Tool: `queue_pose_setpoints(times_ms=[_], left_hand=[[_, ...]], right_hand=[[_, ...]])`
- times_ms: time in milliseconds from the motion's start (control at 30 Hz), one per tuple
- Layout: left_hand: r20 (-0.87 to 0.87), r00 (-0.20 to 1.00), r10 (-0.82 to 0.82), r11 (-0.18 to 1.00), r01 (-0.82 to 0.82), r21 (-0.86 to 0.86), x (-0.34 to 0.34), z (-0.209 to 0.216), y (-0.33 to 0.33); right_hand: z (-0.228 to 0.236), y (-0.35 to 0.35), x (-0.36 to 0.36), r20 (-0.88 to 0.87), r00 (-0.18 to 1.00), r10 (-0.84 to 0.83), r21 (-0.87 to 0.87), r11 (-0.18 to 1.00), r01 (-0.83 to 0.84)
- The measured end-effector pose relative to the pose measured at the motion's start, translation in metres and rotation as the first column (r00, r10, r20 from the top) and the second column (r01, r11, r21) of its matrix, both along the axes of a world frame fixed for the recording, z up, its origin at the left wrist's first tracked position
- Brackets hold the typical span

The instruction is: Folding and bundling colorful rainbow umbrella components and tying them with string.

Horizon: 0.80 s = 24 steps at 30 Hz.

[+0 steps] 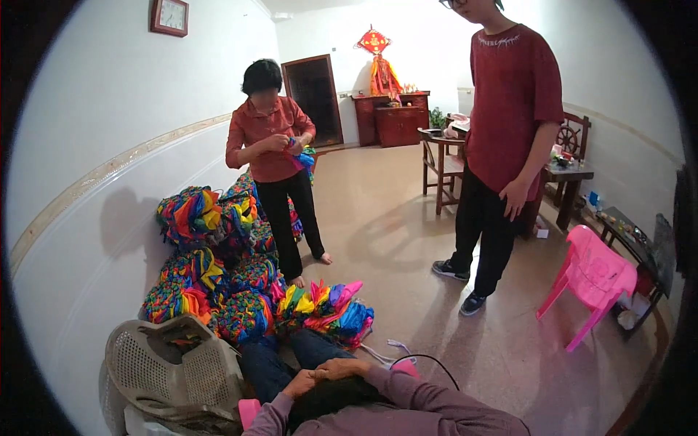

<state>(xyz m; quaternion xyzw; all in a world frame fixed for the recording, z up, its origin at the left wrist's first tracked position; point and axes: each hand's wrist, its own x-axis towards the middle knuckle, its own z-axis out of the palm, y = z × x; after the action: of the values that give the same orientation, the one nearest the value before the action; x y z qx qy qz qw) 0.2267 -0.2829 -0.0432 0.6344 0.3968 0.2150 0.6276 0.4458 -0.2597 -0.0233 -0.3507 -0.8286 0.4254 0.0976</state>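
Observation:
My left hand point(300, 383) and my right hand point(343, 368) meet over my lap, fingers curled in against each other. Whatever they may hold is hidden. Between my forearms lies something black point(336, 401) that I cannot make out. Just past my knees sits a bundle of rainbow-coloured cloth point(327, 314), with yellow, blue and purple ends fanned out. More tightly bunched colourful bundles point(243, 317) are piled against the left wall.
A grey perforated plastic chair point(171, 367) stands close on my left. One person point(270, 142) by the pile handles a colourful cloth; another point(509, 123) stands at right with arms lowered. A pink plastic chair point(592, 272) is farther right, near a low black table point(632, 240).

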Motion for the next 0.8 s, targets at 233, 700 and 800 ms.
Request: queue_pose_setpoints(times_ms=[233, 700, 800], left_hand=[[-0.138, 0.987, 0.081, 0.988, -0.061, 0.139, -0.023, -0.057, 0.021], [-0.099, 0.973, 0.207, 0.977, -0.211, -0.032, -0.005, -0.033, -0.013], [-0.149, 0.985, 0.09, 0.994, -0.08, 0.072, -0.013, -0.045, 0.012]], right_hand=[[-0.01, 0.002, 0.013, -0.02, 0.998, 0.065, -0.028, 0.997, -0.066], [-0.002, -0.024, 0.031, 0.166, 0.983, 0.072, 0.011, 0.997, -0.075], [-0.003, -0.006, 0.039, 0.213, 0.974, 0.081, 0.053, 0.994, -0.095]])
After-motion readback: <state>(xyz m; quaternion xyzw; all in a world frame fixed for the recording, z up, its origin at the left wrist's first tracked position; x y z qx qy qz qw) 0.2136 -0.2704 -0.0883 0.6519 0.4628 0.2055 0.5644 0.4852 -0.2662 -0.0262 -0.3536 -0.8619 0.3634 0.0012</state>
